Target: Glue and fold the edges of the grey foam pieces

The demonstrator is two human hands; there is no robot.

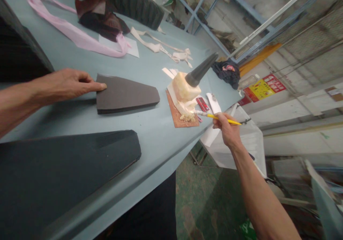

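My left hand (pixel 66 84) is at the left end of a stack of dark grey tapered panels (pixel 125 93), its thumb resting on top and its other fingers curled at the edge. A yellow-handled brush (pixel 227 119) is gripped in my right hand (pixel 226 127). The brush's pale, crusted tip reaches the base of a glue container (pixel 184 90), a yellowish, glue-coated block with a dark cone (pixel 202 70) sticking out of its top. Under it lies a brown board (pixel 178 120) with dried clumps on it.
A larger dark panel stack (pixel 80 172) lies at the near left. Pink cloth strip (pixel 69 33), dark bundle (pixel 102 16) and cream ribbons (pixel 160 47) lie farther back. A red box (pixel 203 104) sits beside the block. A white cart (pixel 249 143) stands past the table edge.
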